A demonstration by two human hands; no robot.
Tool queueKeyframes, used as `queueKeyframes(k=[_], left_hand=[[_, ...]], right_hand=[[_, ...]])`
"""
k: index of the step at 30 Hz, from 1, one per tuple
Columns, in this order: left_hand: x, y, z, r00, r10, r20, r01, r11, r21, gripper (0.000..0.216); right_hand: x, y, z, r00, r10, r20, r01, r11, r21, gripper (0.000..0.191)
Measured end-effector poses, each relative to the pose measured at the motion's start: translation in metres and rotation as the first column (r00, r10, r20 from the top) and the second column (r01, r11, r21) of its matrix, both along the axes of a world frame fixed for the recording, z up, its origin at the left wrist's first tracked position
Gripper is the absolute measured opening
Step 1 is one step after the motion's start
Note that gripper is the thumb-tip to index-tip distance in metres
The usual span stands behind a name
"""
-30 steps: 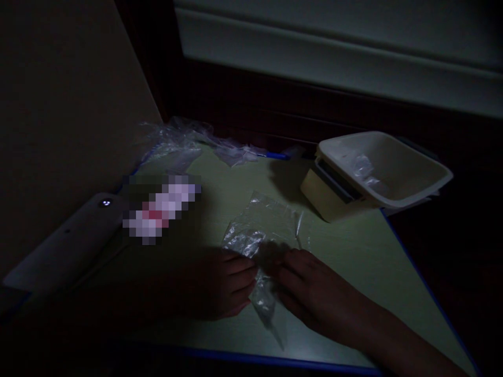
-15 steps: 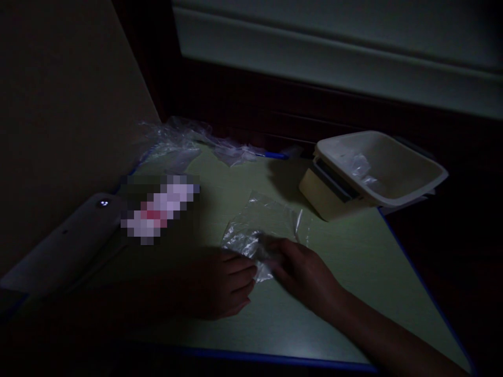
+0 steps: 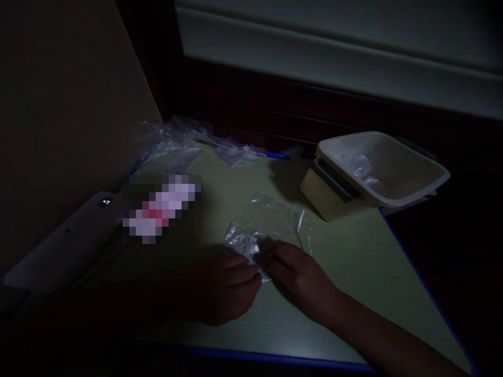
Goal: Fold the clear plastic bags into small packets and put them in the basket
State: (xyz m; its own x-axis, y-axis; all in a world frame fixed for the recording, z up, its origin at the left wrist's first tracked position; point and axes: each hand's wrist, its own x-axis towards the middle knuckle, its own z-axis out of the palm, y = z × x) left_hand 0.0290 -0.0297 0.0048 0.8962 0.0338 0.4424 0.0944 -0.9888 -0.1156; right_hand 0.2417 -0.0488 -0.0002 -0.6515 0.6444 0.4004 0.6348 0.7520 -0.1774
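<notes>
Head view: scale tray (image 3: pixel 396 173) beyond plastic bag (image 3: pixel 267 222).

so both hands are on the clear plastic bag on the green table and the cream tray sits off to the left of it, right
Not quite. The head view shows the cream tray to the right of the clear plastic bag, not the left. The rest holds: the left hand and the right hand are both on the bag's near edge, on the green table.
</notes>
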Motion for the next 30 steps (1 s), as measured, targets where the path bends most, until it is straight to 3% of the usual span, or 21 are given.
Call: queueKeyframes(k=[10,15,21,25,30], left_hand=[[0.001,0.002,-0.003,0.994,0.092,-0.065,-0.094,0.995,-0.018,0.023],[0.000,0.002,-0.001,0.988,0.136,-0.076,-0.134,0.991,0.029,0.028],[-0.001,-0.001,-0.003,0.963,0.268,-0.037,-0.267,0.963,0.037,0.036],[-0.003,0.001,-0.002,0.948,0.316,-0.046,-0.318,0.948,-0.026,0.035],[-0.004,0.008,0.002,0.926,0.366,-0.089,-0.374,0.922,-0.095,0.024]], right_hand=[[0.003,-0.002,0.008,0.989,0.061,0.135,-0.072,0.995,0.076,0.019],[0.004,-0.003,0.009,0.987,0.074,0.143,-0.083,0.995,0.062,0.013],[0.007,-0.003,0.011,0.981,0.074,0.181,-0.081,0.996,0.032,0.021],[0.014,-0.001,0.017,0.986,0.052,0.158,-0.043,0.997,-0.064,0.024],[0.031,0.007,0.038,0.981,0.057,0.185,0.000,0.956,-0.295,0.025]])
